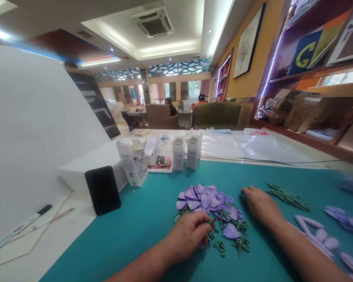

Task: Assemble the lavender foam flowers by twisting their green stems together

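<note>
Over the near side of a pile of purple petal pieces point(206, 197) and green plastic parts point(241, 225), my left hand point(191, 234) has its thumb and fingers drawn together in a pinch. A small red bit point(214, 221) shows beside its fingertips; what lies between them is hidden. My right hand point(263, 205) rests palm down on the mat just right of the pile, fingers loosely stretched and nothing visible in them. Close to it lies a bundle of thin green stems point(287, 196). A loose green star-shaped leaf piece point(240, 246) lies in front of the pile.
The teal mat point(153, 219) covers the table. Purple pieces point(323, 235) lie at the right. White cartons point(135, 164), a tray point(161, 164) and a black tablet-like panel point(103, 190) stand behind and left. Pens point(23, 227) lie far left. People sit in the background.
</note>
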The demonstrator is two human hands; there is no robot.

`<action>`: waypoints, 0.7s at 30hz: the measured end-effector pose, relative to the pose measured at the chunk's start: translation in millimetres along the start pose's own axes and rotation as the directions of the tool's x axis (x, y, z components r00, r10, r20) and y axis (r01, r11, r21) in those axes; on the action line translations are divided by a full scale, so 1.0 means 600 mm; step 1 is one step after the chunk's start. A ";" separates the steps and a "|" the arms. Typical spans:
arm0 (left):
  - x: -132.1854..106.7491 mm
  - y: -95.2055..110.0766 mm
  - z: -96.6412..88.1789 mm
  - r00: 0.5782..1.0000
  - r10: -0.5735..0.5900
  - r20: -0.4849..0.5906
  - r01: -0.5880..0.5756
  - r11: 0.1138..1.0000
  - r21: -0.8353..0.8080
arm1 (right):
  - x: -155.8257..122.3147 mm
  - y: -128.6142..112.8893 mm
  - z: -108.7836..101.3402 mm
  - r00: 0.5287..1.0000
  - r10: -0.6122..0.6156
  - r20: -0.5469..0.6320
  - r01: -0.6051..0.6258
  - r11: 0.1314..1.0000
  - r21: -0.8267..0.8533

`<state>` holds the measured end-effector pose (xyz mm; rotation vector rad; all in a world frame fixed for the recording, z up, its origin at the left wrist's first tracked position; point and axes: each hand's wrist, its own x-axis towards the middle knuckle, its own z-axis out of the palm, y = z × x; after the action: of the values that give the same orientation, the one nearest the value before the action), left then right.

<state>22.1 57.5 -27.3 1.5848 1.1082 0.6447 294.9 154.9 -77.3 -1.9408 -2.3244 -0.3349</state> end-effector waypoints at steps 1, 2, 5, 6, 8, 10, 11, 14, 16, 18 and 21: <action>0.000 0.000 0.000 1.000 -0.001 -0.001 0.001 1.000 0.002 | -0.001 0.000 0.001 1.000 0.008 -0.015 -0.008 1.000 0.021; 0.000 0.000 -0.001 1.000 -0.001 -0.002 0.001 1.000 0.005 | -0.001 0.000 0.002 0.999 0.019 -0.028 -0.018 0.999 0.038; -0.001 0.001 -0.001 1.000 0.007 -0.001 -0.007 1.000 0.020 | -0.002 0.004 0.007 0.997 0.056 -0.044 -0.055 0.998 0.035; -0.001 0.001 -0.002 1.000 0.011 -0.002 -0.010 1.000 0.027 | -0.001 0.006 0.010 0.997 0.067 -0.038 -0.066 0.998 0.022; -0.001 -0.001 -0.002 1.000 0.017 -0.009 -0.017 0.999 0.040 | 0.001 0.014 0.016 0.997 0.074 -0.014 -0.074 0.997 0.006; 0.000 -0.003 -0.002 1.000 0.023 -0.016 -0.022 0.999 0.049 | 0.003 0.022 0.023 0.998 0.064 0.012 -0.064 0.998 0.019; 0.001 -0.004 -0.002 0.999 0.027 -0.019 -0.026 0.998 0.050 | 0.005 0.024 0.025 0.998 0.056 0.020 -0.057 0.998 0.039; 0.003 -0.005 -0.001 0.999 0.029 -0.016 -0.028 0.999 0.043 | 0.007 0.023 0.023 0.999 0.047 0.008 -0.047 0.991 0.124; 0.004 -0.004 -0.001 1.000 0.025 -0.011 -0.025 0.999 0.035 | 0.007 0.017 0.015 0.998 0.062 -0.005 -0.060 0.980 0.191; 0.005 -0.003 -0.002 1.000 0.018 -0.008 -0.018 0.999 0.027 | 0.005 0.009 0.005 0.997 0.078 0.020 -0.080 0.965 0.250; 0.007 -0.003 -0.005 1.000 0.005 0.005 -0.005 1.000 -0.001 | 0.005 0.004 -0.006 0.994 0.095 0.056 -0.107 0.961 0.257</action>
<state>20.9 62.8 -28.4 1.5880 1.1004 0.6447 296.3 157.4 -72.6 -1.9434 -2.1551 0.0202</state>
